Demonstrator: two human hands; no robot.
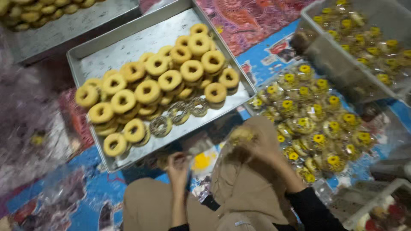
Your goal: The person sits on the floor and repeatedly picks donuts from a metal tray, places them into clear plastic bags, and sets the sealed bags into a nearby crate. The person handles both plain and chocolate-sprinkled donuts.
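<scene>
Over on the left a heap of clear plastic wrappers (25, 128) lies blurred on the patterned mat (90, 192), close enough to draw from without stretching. Beside it sits the metal tray (107, 55), tilted toward the seated person so the yellow ring doughnuts (147, 92) piled in rows are within easy reach; a few sprinkled darker ones (179, 112) lie at its near edge. Just below that edge the left hand (177, 167) is raised over the lap, fingers pinched on a clear wrapper with a doughnut in it, though motion blur hides exactly how. The right hand (257, 143) sits over the knee, fingers closed around a wrapped doughnut (242, 136), keeping it above the beige cloth while it is handled. To the right, finished wrapped doughnuts with yellow flower stickers (317, 124) pile loosely on the mat, and more fill the clear plastic bin (342, 72) beyond.
</scene>
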